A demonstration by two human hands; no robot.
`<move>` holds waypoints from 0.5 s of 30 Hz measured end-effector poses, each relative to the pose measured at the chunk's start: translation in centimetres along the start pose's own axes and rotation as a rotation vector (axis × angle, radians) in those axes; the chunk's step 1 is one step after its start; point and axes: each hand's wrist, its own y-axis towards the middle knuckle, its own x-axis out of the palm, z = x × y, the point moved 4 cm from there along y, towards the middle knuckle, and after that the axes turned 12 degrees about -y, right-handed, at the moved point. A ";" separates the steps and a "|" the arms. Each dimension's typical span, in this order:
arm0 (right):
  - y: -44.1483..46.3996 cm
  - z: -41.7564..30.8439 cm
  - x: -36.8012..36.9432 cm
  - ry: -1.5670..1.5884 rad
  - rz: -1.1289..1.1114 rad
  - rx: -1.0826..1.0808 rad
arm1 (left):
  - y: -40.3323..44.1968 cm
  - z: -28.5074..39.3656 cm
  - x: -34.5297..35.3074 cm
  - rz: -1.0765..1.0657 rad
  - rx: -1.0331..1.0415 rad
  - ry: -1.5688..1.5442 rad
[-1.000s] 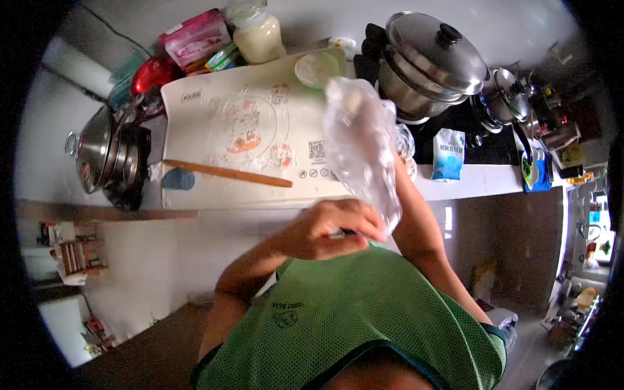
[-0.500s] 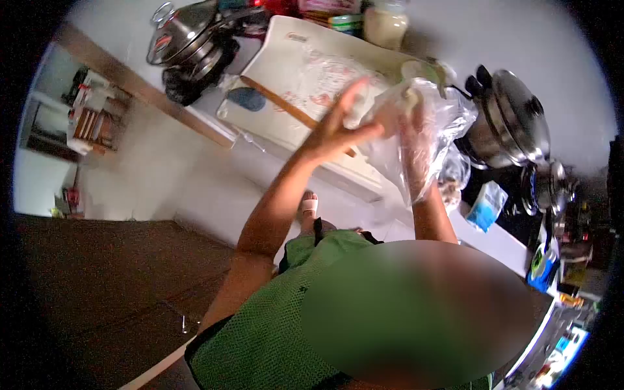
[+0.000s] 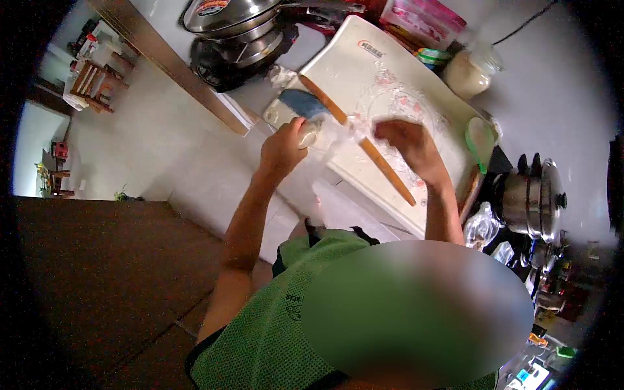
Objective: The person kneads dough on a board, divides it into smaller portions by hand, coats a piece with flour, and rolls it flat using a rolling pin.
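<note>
My left hand is closed around a pale lump, which looks like dough, at the near left edge of the white board. A clear plastic bag trails from the lump to the right, crossing over the wooden rolling pin. My right hand hovers above the board, fingers curled and smeared by motion; whether it grips the bag's end cannot be made out. Beside the rolling pin's far end lies a dark blue flat piece, perhaps a scraper.
A lidded pan on a black stove stands at the back left. Behind the board are a jar of pale contents and a pink package. A green-rimmed sieve lies at the right, near a steel pot.
My right hand has come out of the plastic bag. The bag and pale lump are now at my left hand, which was open before and has closed. The view has shifted.
</note>
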 end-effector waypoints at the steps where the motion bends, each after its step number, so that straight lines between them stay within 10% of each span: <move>1: 2.6 -0.7 1.0 0.149 0.131 0.082 | 0.7 0.1 -1.1 -0.093 0.014 0.096; 4: 9.7 -1.6 5.9 -0.222 0.283 -0.086 | 2.5 -0.2 -3.2 -0.250 0.053 0.163; 5: 10.9 -1.9 8.9 0.506 0.147 -0.105 | 3.3 -0.4 -3.9 -0.173 0.093 0.000; 11: 13.1 -1.3 17.7 0.344 -0.055 0.003 | 7.0 -8.3 -4.0 0.141 0.100 -0.554; 15: 16.5 2.5 19.7 0.239 0.009 0.124 | 7.4 -10.3 -4.4 0.280 -0.279 -1.409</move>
